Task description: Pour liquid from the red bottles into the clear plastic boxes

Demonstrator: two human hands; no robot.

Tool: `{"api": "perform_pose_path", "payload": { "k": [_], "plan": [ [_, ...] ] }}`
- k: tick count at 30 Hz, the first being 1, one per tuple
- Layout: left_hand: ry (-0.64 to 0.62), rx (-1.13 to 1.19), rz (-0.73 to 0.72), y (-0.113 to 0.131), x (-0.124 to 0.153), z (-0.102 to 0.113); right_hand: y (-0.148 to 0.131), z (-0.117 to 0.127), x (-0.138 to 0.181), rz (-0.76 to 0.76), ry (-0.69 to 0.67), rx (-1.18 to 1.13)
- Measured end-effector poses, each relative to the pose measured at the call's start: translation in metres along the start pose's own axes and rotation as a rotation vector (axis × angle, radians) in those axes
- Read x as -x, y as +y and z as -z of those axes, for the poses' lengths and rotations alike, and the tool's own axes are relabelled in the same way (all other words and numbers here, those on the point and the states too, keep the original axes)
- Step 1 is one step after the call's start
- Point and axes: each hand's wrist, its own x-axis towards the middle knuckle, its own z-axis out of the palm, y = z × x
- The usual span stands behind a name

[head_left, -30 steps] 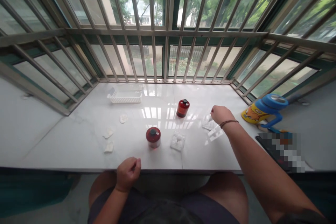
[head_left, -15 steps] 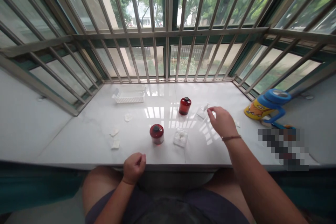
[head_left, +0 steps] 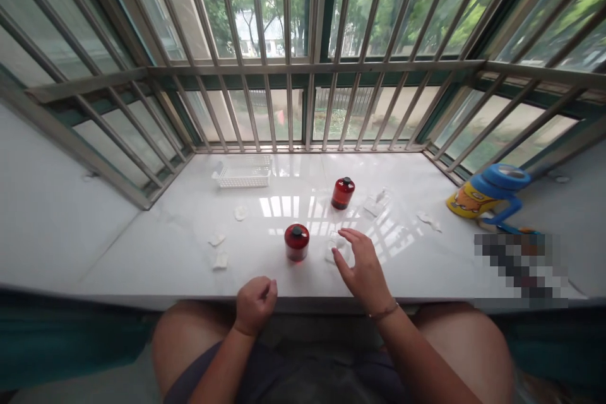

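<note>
My left hand (head_left: 257,304) is curled into a loose fist at the counter's front edge, with nothing showing in it. A red bottle with a black cap (head_left: 297,245) stands just beyond it. My right hand (head_left: 363,265) is open, its thumb and fingers apart over a small clear plastic case (head_left: 331,252) that it partly covers. I cannot tell whether the fingers touch the case. Farther back stands a second red bottle with a black cap (head_left: 343,194). To its right lies another small clear case (head_left: 375,203).
A white plastic basket (head_left: 242,178) sits at the back left. Thin white pieces (head_left: 240,213) lie on the left of the white counter (head_left: 165,252), and a crumpled white piece (head_left: 429,221) on the right. A blue and yellow bottle (head_left: 487,192) stands by the right wall. Metal bars line the window.
My right hand has moved left and nearer, from the far clear case to the near one, and its fingers have spread. My left hand keeps its fist. The view has shifted slightly.
</note>
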Motion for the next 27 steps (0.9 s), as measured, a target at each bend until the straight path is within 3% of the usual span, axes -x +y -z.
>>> {"api": "perform_pose_path", "payload": {
  "k": [3,9,19,23,27],
  "plan": [
    [-0.011,0.014,0.026,-0.001,0.001,0.0,-0.004,-0.008,-0.007,-0.018,-0.01,0.09],
    [-0.064,0.068,0.074,-0.001,0.0,0.006,0.023,-0.021,-0.001,-0.228,-0.052,0.081],
    [-0.024,0.102,0.235,0.009,-0.011,0.007,0.053,0.003,0.003,-0.178,-0.086,0.12],
    [0.088,0.154,0.277,0.028,-0.032,0.007,0.069,0.014,0.0,-0.144,-0.066,0.144],
    [0.141,0.242,0.202,0.05,-0.075,0.0,0.056,0.025,0.002,-0.04,0.026,0.147]
  ]
}}
